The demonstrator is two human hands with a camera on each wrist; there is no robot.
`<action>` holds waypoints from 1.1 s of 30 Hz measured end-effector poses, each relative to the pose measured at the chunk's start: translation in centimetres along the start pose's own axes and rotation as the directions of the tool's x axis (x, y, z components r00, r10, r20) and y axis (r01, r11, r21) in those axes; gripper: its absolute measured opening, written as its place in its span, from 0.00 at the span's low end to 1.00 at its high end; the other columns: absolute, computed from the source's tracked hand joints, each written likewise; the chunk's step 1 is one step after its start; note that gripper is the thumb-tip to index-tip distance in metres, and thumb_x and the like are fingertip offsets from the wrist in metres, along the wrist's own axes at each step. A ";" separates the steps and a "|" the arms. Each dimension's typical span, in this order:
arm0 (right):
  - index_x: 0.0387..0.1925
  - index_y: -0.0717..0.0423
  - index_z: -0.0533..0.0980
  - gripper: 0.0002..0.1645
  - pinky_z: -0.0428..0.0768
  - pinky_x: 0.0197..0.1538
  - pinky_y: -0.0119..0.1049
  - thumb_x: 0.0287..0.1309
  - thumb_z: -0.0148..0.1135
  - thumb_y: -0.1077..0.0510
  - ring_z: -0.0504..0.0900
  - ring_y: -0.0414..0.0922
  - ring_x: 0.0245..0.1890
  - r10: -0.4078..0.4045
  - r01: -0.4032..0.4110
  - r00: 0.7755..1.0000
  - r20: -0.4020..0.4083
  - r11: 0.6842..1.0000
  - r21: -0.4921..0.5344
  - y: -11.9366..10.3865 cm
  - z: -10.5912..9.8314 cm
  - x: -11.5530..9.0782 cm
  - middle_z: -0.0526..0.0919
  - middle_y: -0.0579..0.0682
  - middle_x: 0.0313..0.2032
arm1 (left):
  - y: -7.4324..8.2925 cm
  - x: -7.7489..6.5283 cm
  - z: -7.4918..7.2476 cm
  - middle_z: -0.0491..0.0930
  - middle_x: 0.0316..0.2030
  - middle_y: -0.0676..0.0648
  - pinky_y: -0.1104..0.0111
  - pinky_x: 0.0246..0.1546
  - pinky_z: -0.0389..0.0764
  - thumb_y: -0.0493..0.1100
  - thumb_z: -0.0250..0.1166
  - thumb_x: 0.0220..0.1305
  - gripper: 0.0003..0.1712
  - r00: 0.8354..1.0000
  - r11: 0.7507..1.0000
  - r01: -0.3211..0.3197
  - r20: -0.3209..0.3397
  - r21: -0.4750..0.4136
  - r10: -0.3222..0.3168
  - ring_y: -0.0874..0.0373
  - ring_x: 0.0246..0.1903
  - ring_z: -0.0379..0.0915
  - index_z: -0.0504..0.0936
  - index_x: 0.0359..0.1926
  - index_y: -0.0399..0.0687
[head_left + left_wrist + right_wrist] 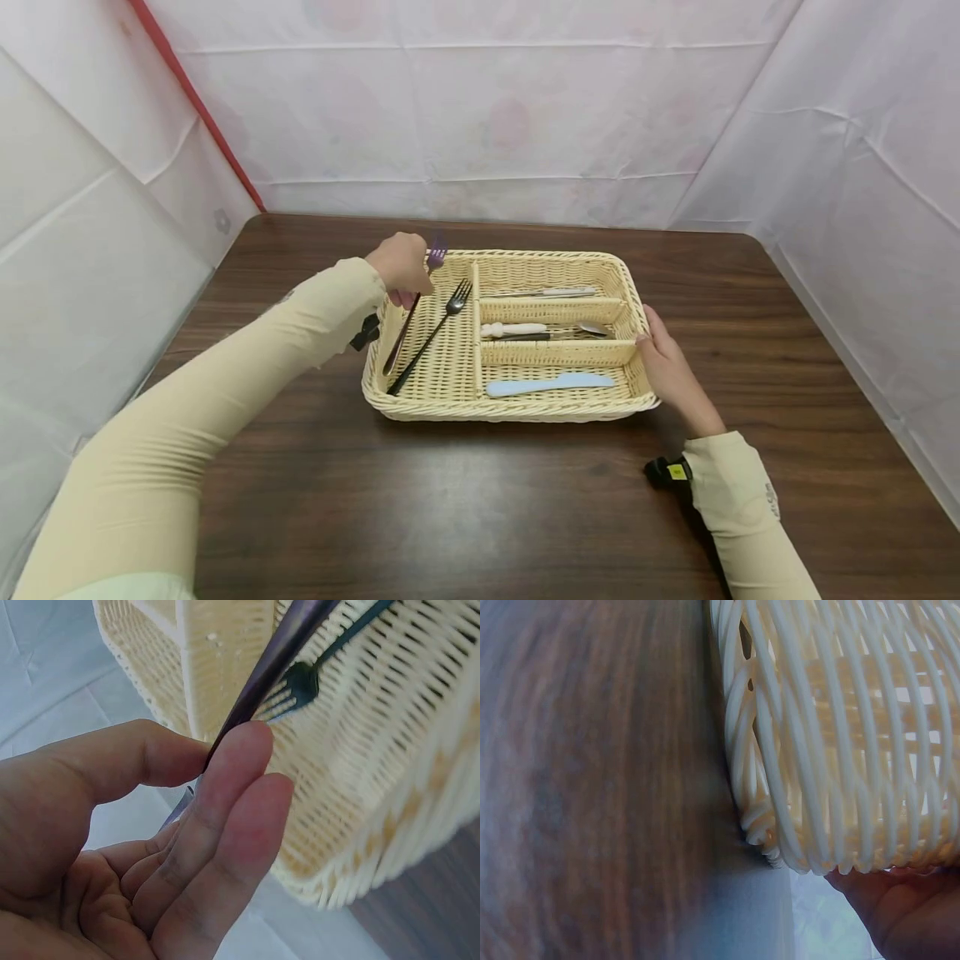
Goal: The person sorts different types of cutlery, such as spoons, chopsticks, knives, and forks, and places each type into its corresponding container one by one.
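Note:
A dark purple fork (437, 256) is pinched between the thumb and fingers of my left hand (403, 265), above the left compartment of a cream woven basket (510, 414). Its handle slants down toward the front left, and the pinch shows closely in the left wrist view, the purple shaft (274, 667) crossing the fingertips. Beside it, a black fork (453, 307) lies in that compartment, tines toward the back. My right hand (667, 367) grips the basket's right rim, thumb on the edge; in the right wrist view only part of this hand (907, 907) shows beyond the weave.
On the basket's right side, the front compartment has a light blue knife (551, 384). The middle one holds a white-handled utensil (517, 329) and a spoon (595, 329); a slim utensil (567, 292) lies at the back. Pale curtains (510, 125) surround the brown table (450, 517).

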State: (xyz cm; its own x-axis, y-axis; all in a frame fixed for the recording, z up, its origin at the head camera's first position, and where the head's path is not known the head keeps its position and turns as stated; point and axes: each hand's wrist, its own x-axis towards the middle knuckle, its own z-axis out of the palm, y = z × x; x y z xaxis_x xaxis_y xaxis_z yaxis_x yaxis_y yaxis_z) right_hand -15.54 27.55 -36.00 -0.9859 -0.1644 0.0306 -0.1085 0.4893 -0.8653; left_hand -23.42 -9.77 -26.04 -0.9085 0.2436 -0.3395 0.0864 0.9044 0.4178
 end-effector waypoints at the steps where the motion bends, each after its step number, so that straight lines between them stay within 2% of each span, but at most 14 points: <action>1: 0.73 0.64 0.37 0.33 0.46 0.68 0.52 0.72 0.32 0.63 0.44 0.57 0.70 0.003 -0.003 1.000 0.001 1.000 0.000 0.0 0.0 0.0 0.41 0.66 0.72 | 0.1 0.1 0.2 0.79 0.14 0.40 0.62 0.22 0.81 0.34 0.60 0.56 0.07 1.000 1.000 0.001 0.007 0.000 -0.001 0.54 0.12 0.77 0.78 0.25 0.32; 5: 0.72 0.65 0.37 0.33 0.44 0.69 0.50 0.72 0.31 0.65 0.42 0.57 0.71 0.011 -0.011 1.000 0.002 1.000 -0.010 -0.2 -0.1 0.1 0.40 0.66 0.72 | 0.2 0.3 0.9 0.79 0.14 0.41 0.61 0.23 0.82 0.35 0.60 0.58 0.08 1.000 1.000 0.002 0.030 0.003 -0.002 0.53 0.13 0.78 0.78 0.25 0.32; 12: 0.72 0.67 0.36 0.32 0.44 0.69 0.51 0.71 0.30 0.67 0.41 0.58 0.71 0.028 -0.027 1.000 0.012 0.999 -0.019 0.0 -0.2 0.4 0.39 0.68 0.71 | -0.2 0.9 1.8 0.79 0.15 0.41 0.67 0.17 0.79 0.34 0.58 0.58 0.08 0.999 1.000 -0.009 0.054 0.019 0.008 0.54 0.13 0.77 0.78 0.25 0.33; 18: 0.72 0.66 0.36 0.33 0.44 0.69 0.50 0.72 0.31 0.64 0.41 0.57 0.71 0.020 -0.020 1.000 0.008 0.999 -0.026 -0.2 -0.2 0.1 0.40 0.66 0.72 | -0.2 1.0 2.2 0.79 0.13 0.42 0.66 0.17 0.80 0.33 0.57 0.55 0.11 0.996 0.997 -0.043 0.074 0.059 0.039 0.55 0.11 0.77 0.79 0.19 0.33; 24: 0.73 0.64 0.37 0.33 0.45 0.69 0.50 0.72 0.31 0.62 0.43 0.55 0.71 0.019 -0.019 1.000 -0.001 1.000 -0.015 0.2 0.1 0.1 0.41 0.65 0.72 | -0.2 1.4 3.1 0.80 0.15 0.40 0.68 0.14 0.77 0.32 0.58 0.54 0.08 0.995 0.997 -0.048 0.095 0.064 0.041 0.54 0.12 0.77 0.79 0.22 0.32; 33: 0.73 0.61 0.35 0.33 0.46 0.68 0.51 0.73 0.30 0.62 0.42 0.55 0.71 0.025 -0.025 1.000 0.008 1.000 -0.004 0.2 0.0 0.1 0.39 0.63 0.72 | 0.0 1.9 3.8 0.79 0.13 0.42 0.69 0.13 0.76 0.30 0.55 0.52 0.08 0.993 0.992 -0.059 0.104 0.109 0.048 0.52 0.14 0.79 0.80 0.23 0.30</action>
State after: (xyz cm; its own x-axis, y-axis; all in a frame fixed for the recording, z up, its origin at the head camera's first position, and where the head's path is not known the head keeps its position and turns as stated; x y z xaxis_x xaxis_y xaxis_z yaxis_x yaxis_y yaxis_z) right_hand -15.70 27.62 -36.21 -0.9873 -0.1585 0.0046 -0.0838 0.4967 -0.8638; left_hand -23.62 -7.95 -29.91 -0.8556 0.3220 -0.4052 0.1844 0.9212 0.3427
